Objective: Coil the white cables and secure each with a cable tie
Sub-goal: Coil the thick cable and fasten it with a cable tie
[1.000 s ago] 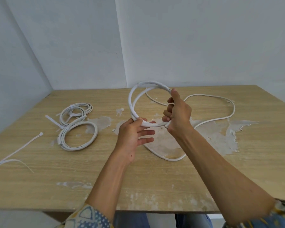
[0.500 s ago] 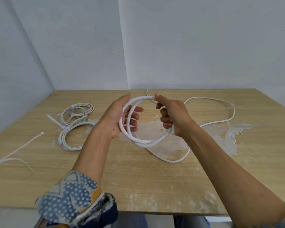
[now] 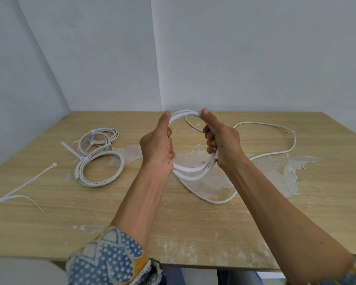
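Left hand point(image 3: 156, 149) now wraps the white cable coil point(image 3: 191, 170) too, right hand point(image 3: 222, 145) gripping it; two tied coils point(image 3: 80, 171) done, long tail point(image 3: 218, 202) left

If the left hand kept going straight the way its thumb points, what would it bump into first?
Probably the wall behind the table. The left hand, gripping the cable coil, points away, and nothing shows in between, though depth is unclear.

The light wood-grain table point(image 3: 49, 223) in front of me bore pale, flaky patches point(image 3: 286, 167) of worn surface. Plain bluish-white walls point(image 3: 255, 58) met in a corner behind it.
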